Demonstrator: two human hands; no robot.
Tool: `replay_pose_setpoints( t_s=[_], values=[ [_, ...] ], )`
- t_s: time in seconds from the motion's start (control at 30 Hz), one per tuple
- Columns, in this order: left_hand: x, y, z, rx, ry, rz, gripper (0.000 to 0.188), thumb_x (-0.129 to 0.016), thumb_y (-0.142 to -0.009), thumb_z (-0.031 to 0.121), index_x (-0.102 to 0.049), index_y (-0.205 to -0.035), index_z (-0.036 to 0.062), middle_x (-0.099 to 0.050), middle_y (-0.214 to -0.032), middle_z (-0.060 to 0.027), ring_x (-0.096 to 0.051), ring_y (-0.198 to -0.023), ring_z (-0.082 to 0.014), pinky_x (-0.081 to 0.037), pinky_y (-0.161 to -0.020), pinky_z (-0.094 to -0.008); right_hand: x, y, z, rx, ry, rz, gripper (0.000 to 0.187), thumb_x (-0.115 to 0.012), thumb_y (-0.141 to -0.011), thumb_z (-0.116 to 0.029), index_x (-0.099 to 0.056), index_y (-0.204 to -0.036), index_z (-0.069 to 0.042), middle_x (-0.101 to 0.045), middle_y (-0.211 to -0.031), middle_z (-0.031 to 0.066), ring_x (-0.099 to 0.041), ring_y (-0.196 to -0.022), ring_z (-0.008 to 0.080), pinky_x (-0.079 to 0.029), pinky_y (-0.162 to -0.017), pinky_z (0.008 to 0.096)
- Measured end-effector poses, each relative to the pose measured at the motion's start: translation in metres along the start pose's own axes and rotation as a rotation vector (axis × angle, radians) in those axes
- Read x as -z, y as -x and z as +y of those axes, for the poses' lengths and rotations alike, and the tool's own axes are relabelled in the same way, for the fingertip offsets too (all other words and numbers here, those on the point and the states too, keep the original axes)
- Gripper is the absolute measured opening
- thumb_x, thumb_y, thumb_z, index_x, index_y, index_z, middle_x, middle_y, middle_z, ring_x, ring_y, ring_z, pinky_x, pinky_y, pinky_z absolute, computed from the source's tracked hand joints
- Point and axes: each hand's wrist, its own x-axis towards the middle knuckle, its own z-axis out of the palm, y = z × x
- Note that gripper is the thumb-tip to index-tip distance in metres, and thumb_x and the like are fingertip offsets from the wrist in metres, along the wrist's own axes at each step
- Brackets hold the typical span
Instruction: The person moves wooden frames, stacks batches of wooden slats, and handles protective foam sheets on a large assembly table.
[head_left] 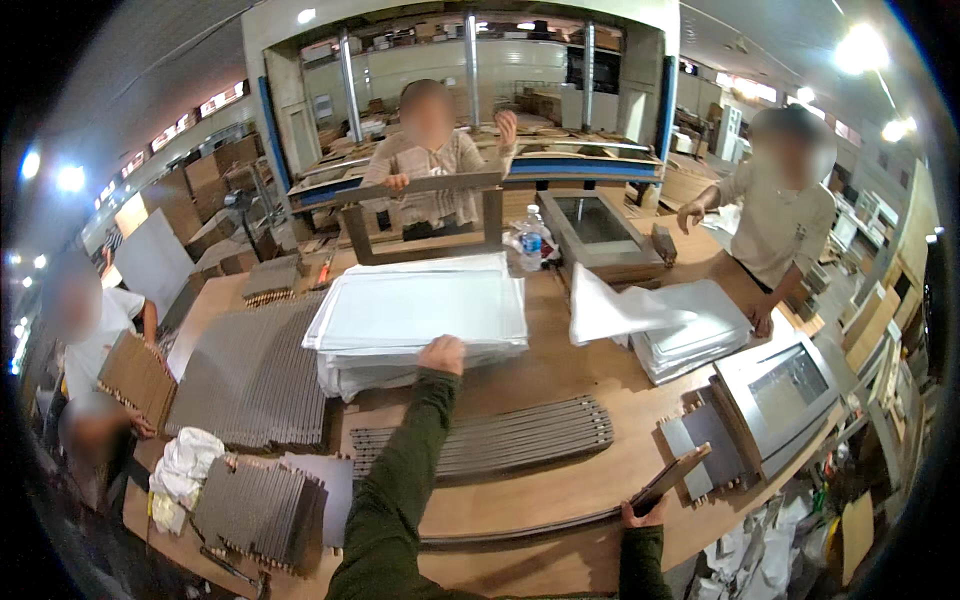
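My left hand is stretched forward to the front edge of a tall stack of white sheets. Its fingers are closed on the edge of a white sheet near the top. Low on the right, my right hand is wrapped round a grey frame rail that points up and away from me. From that hand a long, thin grey strip runs left along the near side of the table; I cannot tell whether the two pieces are joined. Between my arms lies a row of long grey rails.
Grey slats and a shorter bundle fill the left. At right lie wrapped panels and a glazed grey door. Across the table, a person holds a grey frame; another person stands right, others left.
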Motion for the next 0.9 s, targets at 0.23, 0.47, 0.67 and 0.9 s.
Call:
replay_pose_setpoints(
  t_s=[0.23,0.47,0.67,0.9],
  values=[
    [-0.012,-0.001,0.027,0.048,-0.04,-0.114,0.002,-0.053,-0.07,0.01,-0.054,-0.07,0.009,-0.056,-0.076,-0.0073,-0.055,-0.072,-0.0262,-0.045,-0.062,-0.0392,-0.015,0.02,-0.044,0.388,0.287,0.149,0.038,-0.073,-0.059,-0.024,-0.052,-0.083,-0.002,-0.049,-0.097,0.0158,-0.047,-0.091,0.0289,-0.046,-0.072,0.0398],
    [-0.032,-0.002,0.037,0.051,0.103,-0.075,0.007,-0.062,-0.069,0.014,-0.057,-0.073,0.0109,-0.058,-0.084,-0.0067,-0.055,-0.083,-0.0262,-0.045,-0.069,-0.0375,0.012,0.01,-0.045,1.113,1.199,-0.12,0.058,-0.072,-0.06,-0.043,-0.055,-0.105,-0.01,-0.055,-0.103,0.0041,-0.05,-0.098,0.0259,-0.044,-0.081,0.0387],
    [0.028,0.023,0.024,0.052,-0.015,-0.295,0.017,-0.059,-0.078,0.031,-0.064,-0.074,0.0158,-0.06,-0.092,-0.0078,-0.054,-0.097,-0.023,-0.044,-0.08,-0.0416,-0.018,0.005,0.016,0.541,0.429,0.232,0.041,-0.063,-0.071,-0.035,-0.05,-0.096,-0.006,-0.051,-0.094,0.0129,-0.051,-0.083,0.0283,-0.049,-0.064,0.0373],
    [0.12,0.18,-0.186,0.429,-0.233,0.249,0.025,-0.064,-0.071,0.016,-0.06,-0.095,0.0098,-0.056,-0.099,-0.0132,-0.053,-0.095,-0.0281,-0.045,-0.079,-0.0423,0.003,-0.015,-0.006,0.186,0.075,-0.065,0.078,-0.071,-0.06,-0.044,-0.039,-0.111,0.005,-0.043,-0.11,0.0204,-0.048,-0.094,0.0286,-0.044,-0.079,0.0391]
  ],
)
